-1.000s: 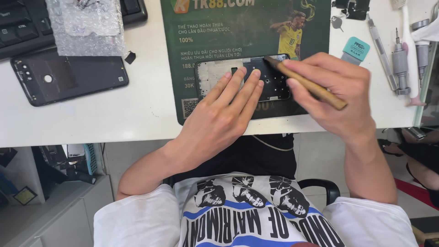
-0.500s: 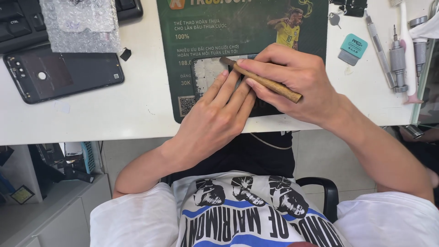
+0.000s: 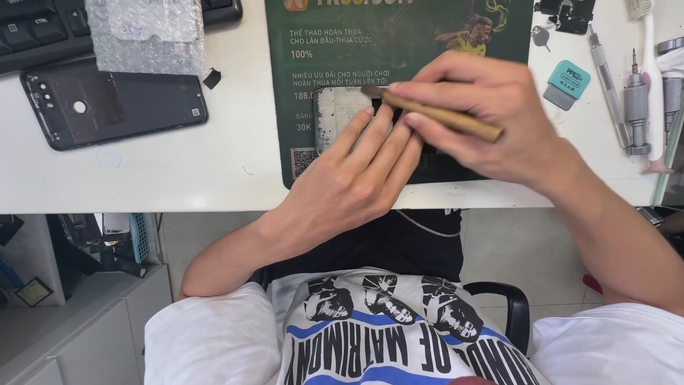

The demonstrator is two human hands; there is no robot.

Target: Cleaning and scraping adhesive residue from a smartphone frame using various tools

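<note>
Wooden and brown, the thin stick tool (image 3: 445, 117) sits pinched tight in the fingers of your right hand (image 3: 491, 117), and its dark tip points toward nine o'clock, right at the top edge of the opened phone (image 3: 340, 114). Your left hand (image 3: 356, 178) lies flat with its fingers spread out straight, pressing down on the phone and gripping nothing. The phone lies on the green mat (image 3: 342, 43), at the middle of the desk, and most of it hides under your two hands. It looks like you are scraping or prying along the phone's top edge. The next move calls for a slow, gentle push with the tip, while the flat hand keeps the phone from sliding. At nine o'clock from the phone lies a black back cover (image 3: 114, 107) on the white desk (image 3: 214, 164), well apart. A bubble wrap bag (image 3: 146, 36) rests at ten o'clock, partly on a black keyboard (image 3: 35, 32). At three o'clock you see a small teal block (image 3: 568, 82) and some metal screwdrivers (image 3: 634, 107). Below the desk are your printed shirt and a grey floor.
</note>
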